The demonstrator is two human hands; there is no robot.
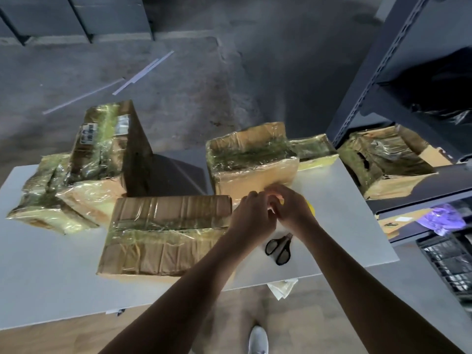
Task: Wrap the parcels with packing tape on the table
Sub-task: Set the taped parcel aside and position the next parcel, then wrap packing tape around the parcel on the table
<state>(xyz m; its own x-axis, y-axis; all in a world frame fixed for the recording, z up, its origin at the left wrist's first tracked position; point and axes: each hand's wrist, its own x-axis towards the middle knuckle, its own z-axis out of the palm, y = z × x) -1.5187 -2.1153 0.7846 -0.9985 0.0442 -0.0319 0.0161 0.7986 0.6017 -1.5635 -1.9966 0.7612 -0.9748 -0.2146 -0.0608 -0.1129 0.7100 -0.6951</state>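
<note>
Hands meet over the tape, near the desk's right edge

Both hands are curled together in front of the far-middle parcel (252, 172). The right hand (291, 208) seems to grip a yellow roll (311, 209), of which only a sliver shows. What the left hand (251, 215) pinches is hidden. More taped parcels (166, 233) sit along the front and left of the desk (344, 226), and scissors (278, 247) lie below the wrists. The likely risks are that a freed tape end folds back on itself, or that a forearm knocks the scissors off the front edge.
</note>
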